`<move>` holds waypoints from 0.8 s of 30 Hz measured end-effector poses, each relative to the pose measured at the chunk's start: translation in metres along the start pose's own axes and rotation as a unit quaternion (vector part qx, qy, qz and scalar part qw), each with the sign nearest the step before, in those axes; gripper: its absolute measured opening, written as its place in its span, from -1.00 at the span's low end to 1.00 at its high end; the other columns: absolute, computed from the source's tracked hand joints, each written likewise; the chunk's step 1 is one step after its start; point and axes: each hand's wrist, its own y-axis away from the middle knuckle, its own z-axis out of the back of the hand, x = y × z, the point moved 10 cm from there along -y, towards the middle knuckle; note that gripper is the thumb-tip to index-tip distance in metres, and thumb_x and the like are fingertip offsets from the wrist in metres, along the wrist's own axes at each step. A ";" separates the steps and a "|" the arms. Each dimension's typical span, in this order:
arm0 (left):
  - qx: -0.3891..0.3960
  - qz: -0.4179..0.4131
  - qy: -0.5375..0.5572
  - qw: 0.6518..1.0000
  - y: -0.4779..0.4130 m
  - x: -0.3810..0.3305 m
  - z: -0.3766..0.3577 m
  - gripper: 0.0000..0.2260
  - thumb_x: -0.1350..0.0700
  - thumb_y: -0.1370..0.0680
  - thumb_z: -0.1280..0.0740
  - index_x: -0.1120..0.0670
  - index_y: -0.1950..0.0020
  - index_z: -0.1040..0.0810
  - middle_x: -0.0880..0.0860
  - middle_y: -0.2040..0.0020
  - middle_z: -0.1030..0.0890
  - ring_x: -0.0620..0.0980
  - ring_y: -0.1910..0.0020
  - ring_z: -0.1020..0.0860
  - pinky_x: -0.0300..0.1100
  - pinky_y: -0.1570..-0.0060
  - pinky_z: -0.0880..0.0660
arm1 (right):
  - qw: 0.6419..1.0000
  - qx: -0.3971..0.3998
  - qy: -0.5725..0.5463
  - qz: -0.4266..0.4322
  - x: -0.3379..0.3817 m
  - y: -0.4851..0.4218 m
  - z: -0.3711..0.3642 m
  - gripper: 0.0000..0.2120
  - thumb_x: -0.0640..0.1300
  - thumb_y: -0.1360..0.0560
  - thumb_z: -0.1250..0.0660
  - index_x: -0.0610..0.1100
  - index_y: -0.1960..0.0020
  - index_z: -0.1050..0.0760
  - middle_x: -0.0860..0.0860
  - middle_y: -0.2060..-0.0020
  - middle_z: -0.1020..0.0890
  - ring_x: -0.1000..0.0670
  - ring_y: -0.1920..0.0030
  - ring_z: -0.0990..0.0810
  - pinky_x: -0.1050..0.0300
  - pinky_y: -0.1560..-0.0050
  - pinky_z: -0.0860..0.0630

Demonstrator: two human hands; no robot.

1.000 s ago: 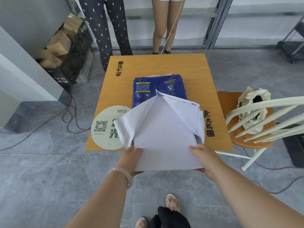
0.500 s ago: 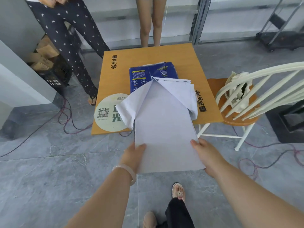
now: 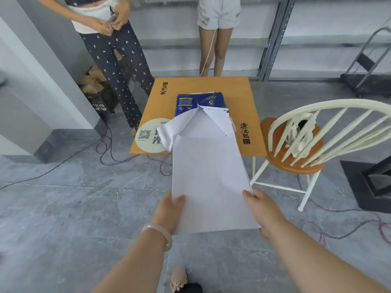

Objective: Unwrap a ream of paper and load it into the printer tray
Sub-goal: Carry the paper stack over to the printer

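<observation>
You have both hands, left [image 3: 171, 210] and right [image 3: 261, 210], fingers clasped on the near corners of the paper [image 3: 208, 178], whose far end sits inside the wrapper [image 3: 198, 103] on the table [image 3: 203, 85], likely to slide it out level.

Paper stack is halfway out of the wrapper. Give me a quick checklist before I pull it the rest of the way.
1. Left hand grips the paper stack at its near left corner: ok.
2. Right hand grips the near right edge: ok.
3. Blue wrapper torn open at the near end, flaps spread: ok.
4. Far end of stack free of the wrapper: not ok, it is under the flaps.
5. Wrapper resting on the table: ok.
6. Printer tray in view: not ok, none visible.
</observation>
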 end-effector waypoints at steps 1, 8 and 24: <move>-0.008 -0.005 0.001 1.000 0.013 -0.003 0.001 -0.83 0.10 -0.58 -0.22 0.05 -0.13 -0.51 0.02 0.12 -0.59 0.03 0.16 -0.55 -0.11 0.14 -0.51 | 1.000 0.007 -0.001 0.010 0.006 0.010 0.005 -0.80 0.03 -0.55 -0.22 -0.08 -0.03 -0.50 -0.12 -0.04 -0.61 -0.18 -0.08 -0.58 -0.18 -0.25 -0.47; -0.084 -0.059 0.038 0.994 0.074 -0.062 0.045 -0.80 -0.01 -0.53 -0.25 0.06 -0.08 -0.49 0.07 0.07 -0.60 0.05 0.13 -0.56 -0.11 0.14 -0.53 | 0.990 0.046 0.040 0.128 0.090 0.060 0.009 -0.60 0.03 -0.60 -0.16 -0.11 -0.38 -0.38 0.00 -0.19 -0.49 -0.11 -0.25 -0.44 -0.02 -0.29 -0.35; -0.339 -0.234 0.193 0.891 0.276 -0.130 0.340 -0.87 -0.03 -0.51 -0.29 -0.08 0.01 -0.59 -0.10 0.05 -0.69 -0.09 0.05 -0.64 -0.11 0.01 -0.56 | 0.876 0.230 0.040 0.423 0.321 0.296 -0.185 -0.78 0.04 -0.61 -0.13 0.04 -0.19 -0.44 0.02 -0.07 -0.59 -0.07 -0.08 -0.56 -0.11 -0.18 -0.50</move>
